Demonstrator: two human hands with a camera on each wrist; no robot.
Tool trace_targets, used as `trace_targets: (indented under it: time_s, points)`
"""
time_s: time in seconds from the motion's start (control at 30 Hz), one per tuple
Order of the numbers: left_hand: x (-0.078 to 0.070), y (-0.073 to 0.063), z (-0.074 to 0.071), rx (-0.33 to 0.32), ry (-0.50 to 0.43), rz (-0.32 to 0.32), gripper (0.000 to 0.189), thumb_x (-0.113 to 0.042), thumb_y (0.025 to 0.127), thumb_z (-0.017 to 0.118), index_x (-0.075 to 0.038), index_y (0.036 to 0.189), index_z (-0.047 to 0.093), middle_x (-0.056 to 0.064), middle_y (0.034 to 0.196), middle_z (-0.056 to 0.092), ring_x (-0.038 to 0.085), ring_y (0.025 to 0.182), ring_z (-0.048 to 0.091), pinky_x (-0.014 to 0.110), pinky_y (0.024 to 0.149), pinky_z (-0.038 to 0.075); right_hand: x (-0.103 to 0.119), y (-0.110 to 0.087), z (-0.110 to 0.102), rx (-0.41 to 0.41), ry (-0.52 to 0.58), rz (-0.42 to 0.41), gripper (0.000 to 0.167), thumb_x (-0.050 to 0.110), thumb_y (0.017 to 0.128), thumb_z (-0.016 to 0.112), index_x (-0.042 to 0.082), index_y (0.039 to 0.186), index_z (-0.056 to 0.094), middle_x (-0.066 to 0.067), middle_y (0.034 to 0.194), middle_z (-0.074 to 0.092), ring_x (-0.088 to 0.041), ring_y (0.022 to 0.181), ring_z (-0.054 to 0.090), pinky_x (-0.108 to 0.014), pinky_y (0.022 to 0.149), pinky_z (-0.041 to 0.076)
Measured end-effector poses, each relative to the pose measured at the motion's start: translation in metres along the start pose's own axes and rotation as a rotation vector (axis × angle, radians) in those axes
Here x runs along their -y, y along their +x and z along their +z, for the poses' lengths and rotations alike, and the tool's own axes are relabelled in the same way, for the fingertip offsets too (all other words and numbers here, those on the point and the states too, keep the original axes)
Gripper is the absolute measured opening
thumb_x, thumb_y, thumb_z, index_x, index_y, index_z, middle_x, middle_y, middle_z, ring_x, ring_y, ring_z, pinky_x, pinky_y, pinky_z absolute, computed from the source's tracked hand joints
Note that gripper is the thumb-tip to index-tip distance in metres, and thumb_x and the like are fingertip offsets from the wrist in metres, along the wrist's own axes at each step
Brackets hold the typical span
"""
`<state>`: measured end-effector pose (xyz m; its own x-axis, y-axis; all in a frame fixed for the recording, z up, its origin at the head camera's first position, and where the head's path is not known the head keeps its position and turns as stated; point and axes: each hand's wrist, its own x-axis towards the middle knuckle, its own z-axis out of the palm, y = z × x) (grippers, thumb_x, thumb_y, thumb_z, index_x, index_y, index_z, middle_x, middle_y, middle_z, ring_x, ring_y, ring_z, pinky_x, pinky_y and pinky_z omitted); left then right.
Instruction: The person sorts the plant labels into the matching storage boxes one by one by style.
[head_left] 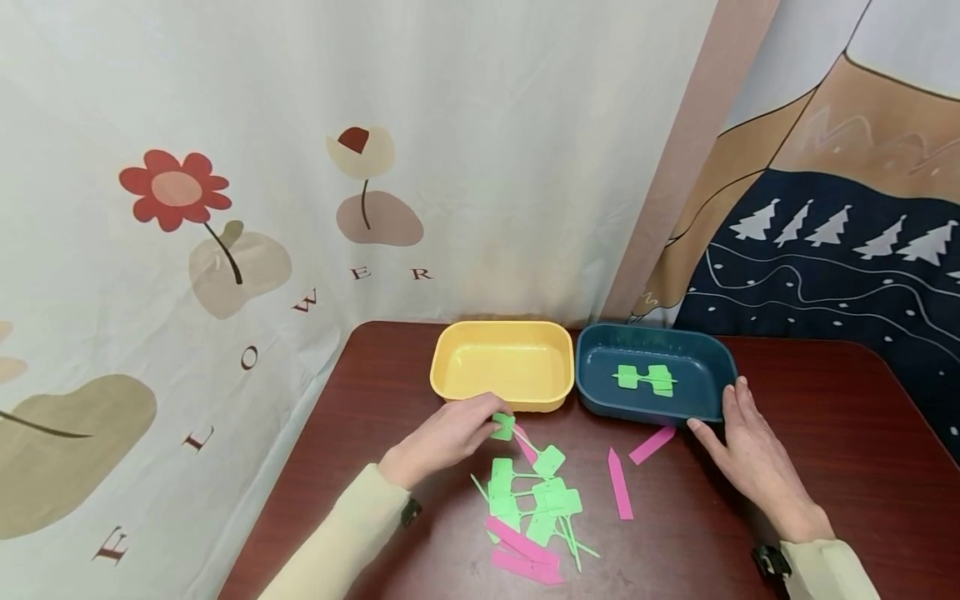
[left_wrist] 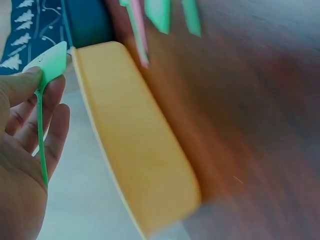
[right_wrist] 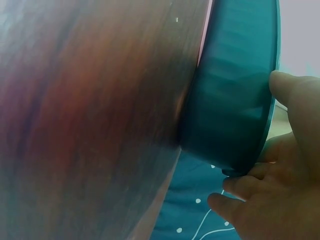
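My left hand (head_left: 450,437) pinches a green plant label (left_wrist: 54,62) by its square head, between thumb and fingers, its thin stem hanging along the palm in the left wrist view. That hand is at the front edge of the yellow bin (head_left: 501,400). My right hand (head_left: 765,467) rests at the front right corner of the dark blue bin (head_left: 630,412), the thumb on its rim and the extended fingers along the end wall. Inside the blue bin lie green plant labels (head_left: 660,380). More green labels (head_left: 551,500) form a loose pile before the bins.
Pink pointed strips (head_left: 521,546) lie at the near side of the pile. Two others, one pink strip (head_left: 620,483) and another pink strip (head_left: 652,445), lie before the blue bin. Printed curtains (head_left: 525,167) hang right behind the dark red table (head_left: 825,400).
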<state>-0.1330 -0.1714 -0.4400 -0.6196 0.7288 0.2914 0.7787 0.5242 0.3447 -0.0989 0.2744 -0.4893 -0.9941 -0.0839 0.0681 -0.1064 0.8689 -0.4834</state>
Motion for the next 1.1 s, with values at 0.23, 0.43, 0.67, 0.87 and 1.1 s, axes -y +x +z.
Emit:
trace_targets:
  time_s: [0.23, 0.43, 0.67, 0.87, 1.1]
  points:
    - [-0.025, 0.043, 0.009, 0.046, 0.041, 0.039, 0.023, -0.006, 0.098, 0.070, -0.012, 0.120, 0.066, -0.003, 0.108, 0.067, 0.012, 0.096, 0.064, 0.024, 0.090, 0.053, 0.001, 0.000, 0.000, 0.002, -0.005, 0.009, 0.094, 0.051, 0.107, 0.051, -0.019, 0.155, 0.012, -0.039, 0.164, 0.000, -0.062, 0.146, 0.016, -0.077, 0.105, 0.027]
    - [-0.043, 0.082, 0.018, 0.047, 0.050, 0.061, 0.023, -0.012, 0.100, 0.069, -0.014, 0.123, 0.067, -0.004, 0.114, 0.068, 0.009, 0.102, 0.063, 0.018, 0.093, 0.050, 0.001, 0.000, -0.002, 0.025, -0.004, 0.026, 0.095, 0.051, 0.107, 0.051, -0.019, 0.155, 0.009, -0.039, 0.164, -0.003, -0.060, 0.148, 0.011, -0.076, 0.107, 0.025]
    - [-0.056, 0.120, 0.032, 0.025, 0.019, 0.079, 0.025, -0.015, 0.100, 0.070, -0.015, 0.125, 0.069, -0.004, 0.118, 0.069, 0.007, 0.105, 0.063, 0.011, 0.093, 0.047, 0.001, 0.000, -0.001, 0.020, -0.003, 0.023, 0.094, 0.050, 0.106, 0.052, -0.019, 0.156, 0.010, -0.038, 0.164, -0.003, -0.059, 0.149, 0.010, -0.077, 0.106, 0.027]
    - [-0.053, 0.147, 0.049, 0.054, -0.006, 0.008, 0.025, -0.018, 0.102, 0.067, -0.017, 0.128, 0.067, -0.004, 0.122, 0.068, 0.006, 0.108, 0.061, 0.010, 0.094, 0.046, -0.001, 0.001, -0.001, 0.025, 0.003, 0.029, 0.094, 0.050, 0.107, 0.051, -0.018, 0.156, 0.010, -0.036, 0.165, -0.003, -0.059, 0.149, 0.011, -0.077, 0.105, 0.028]
    - [-0.055, 0.174, 0.069, 0.084, -0.012, -0.060, 0.027, -0.019, 0.103, 0.066, -0.020, 0.130, 0.067, -0.005, 0.128, 0.068, 0.004, 0.111, 0.061, 0.014, 0.100, 0.045, -0.003, 0.001, -0.001, 0.018, 0.026, 0.022, 0.086, 0.046, 0.110, 0.045, -0.018, 0.156, 0.010, -0.036, 0.165, -0.001, -0.057, 0.150, 0.011, -0.076, 0.106, 0.028]
